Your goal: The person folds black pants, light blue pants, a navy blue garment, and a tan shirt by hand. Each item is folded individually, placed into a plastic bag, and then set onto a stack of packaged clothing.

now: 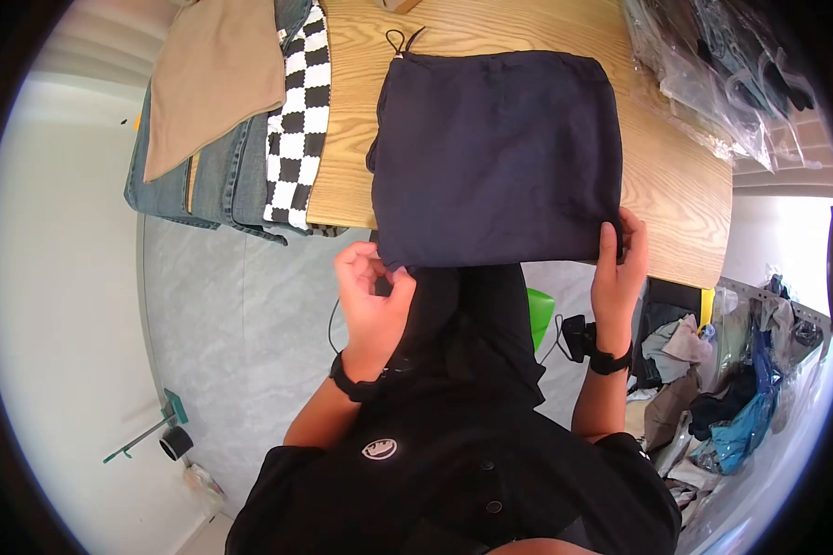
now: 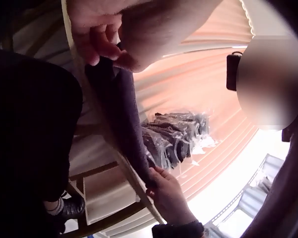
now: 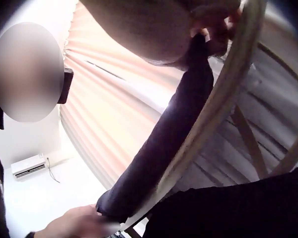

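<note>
A: Far left on your table [image 1: 350, 120]: tan cloth [image 1: 215, 79] over blue jeans [image 1: 220, 180], checked cloth [image 1: 296, 129] just right of them.
B: Your left hand [image 1: 372, 301]?
A: You're pinching the near left corner of the dark garment [image 1: 500, 157], thumb against fingers.
B: Garment position?
A: Folded, on the table right in front of you, near side at the table's front edge. Drawstring [image 1: 404, 43] sticks out at its far left corner.
B: Your right hand [image 1: 618, 273]?
A: Gripping the near right corner, thumb on top. Plastic-wrapped clothes [image 1: 713, 74] at far right.
</note>
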A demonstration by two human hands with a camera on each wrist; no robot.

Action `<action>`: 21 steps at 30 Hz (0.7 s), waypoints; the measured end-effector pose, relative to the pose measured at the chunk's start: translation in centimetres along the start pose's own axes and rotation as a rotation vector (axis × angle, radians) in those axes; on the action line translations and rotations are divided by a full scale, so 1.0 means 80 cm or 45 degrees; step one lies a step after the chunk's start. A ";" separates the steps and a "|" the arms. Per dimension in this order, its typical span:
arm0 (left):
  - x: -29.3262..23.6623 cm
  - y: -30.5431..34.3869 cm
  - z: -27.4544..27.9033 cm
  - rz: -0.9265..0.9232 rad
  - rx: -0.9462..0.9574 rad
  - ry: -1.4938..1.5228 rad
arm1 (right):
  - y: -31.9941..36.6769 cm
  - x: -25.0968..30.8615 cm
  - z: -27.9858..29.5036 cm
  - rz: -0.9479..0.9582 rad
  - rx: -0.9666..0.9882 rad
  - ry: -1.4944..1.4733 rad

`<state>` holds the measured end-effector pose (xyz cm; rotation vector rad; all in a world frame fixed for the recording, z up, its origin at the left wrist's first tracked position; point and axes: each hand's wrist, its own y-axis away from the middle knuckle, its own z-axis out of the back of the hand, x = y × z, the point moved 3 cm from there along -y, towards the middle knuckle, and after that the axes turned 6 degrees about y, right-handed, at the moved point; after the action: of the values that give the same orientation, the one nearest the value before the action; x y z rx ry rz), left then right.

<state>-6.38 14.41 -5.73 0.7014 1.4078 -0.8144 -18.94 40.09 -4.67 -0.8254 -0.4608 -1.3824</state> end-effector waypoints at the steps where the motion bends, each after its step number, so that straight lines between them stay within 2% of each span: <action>1: -0.001 -0.001 0.003 0.030 0.022 0.062 | -0.001 -0.001 0.000 -0.010 -0.010 -0.088; 2: -0.004 -0.003 0.005 0.028 0.024 0.061 | -0.001 0.000 -0.001 -0.011 -0.012 -0.089; 4: -0.005 -0.008 0.011 0.150 0.011 0.347 | -0.002 0.001 -0.003 -0.033 -0.050 -0.226; 6: -0.008 -0.013 0.018 0.203 0.071 0.376 | 0.001 -0.004 -0.005 -0.046 -0.047 -0.167; 8: -0.007 -0.019 0.021 0.094 0.137 0.170 | -0.002 0.000 0.001 -0.090 -0.014 -0.040; 10: -0.009 -0.023 0.028 0.048 0.106 0.097 | -0.002 -0.004 0.013 -0.081 -0.028 -0.038; 12: -0.015 -0.028 0.027 -0.030 0.102 -0.023 | -0.008 -0.016 0.046 0.050 -0.185 0.042; 15: -0.010 -0.029 0.023 -0.025 0.117 -0.241 | -0.019 -0.081 0.147 0.099 -0.531 0.381; 16: -0.011 -0.030 0.019 0.013 0.132 -0.227 | -0.021 -0.087 0.193 0.046 -0.624 0.554; 17: -0.006 -0.029 0.020 0.041 0.130 -0.282 | -0.025 -0.097 0.243 0.170 -0.813 0.780; 19: -0.010 -0.035 0.010 0.117 0.177 -0.288 | -0.026 -0.099 0.343 0.222 -1.012 1.029; 20: 0.001 -0.040 0.010 0.074 0.135 -0.238 | -0.022 -0.106 0.394 0.204 -1.131 1.125; 21: 0.006 -0.052 0.009 0.025 0.244 -0.160 | -0.020 -0.104 0.440 0.201 -1.268 1.167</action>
<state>-9.43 11.45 -5.97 0.7950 1.2191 -0.9699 -15.70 71.79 12.52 -0.8475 1.0570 -1.6492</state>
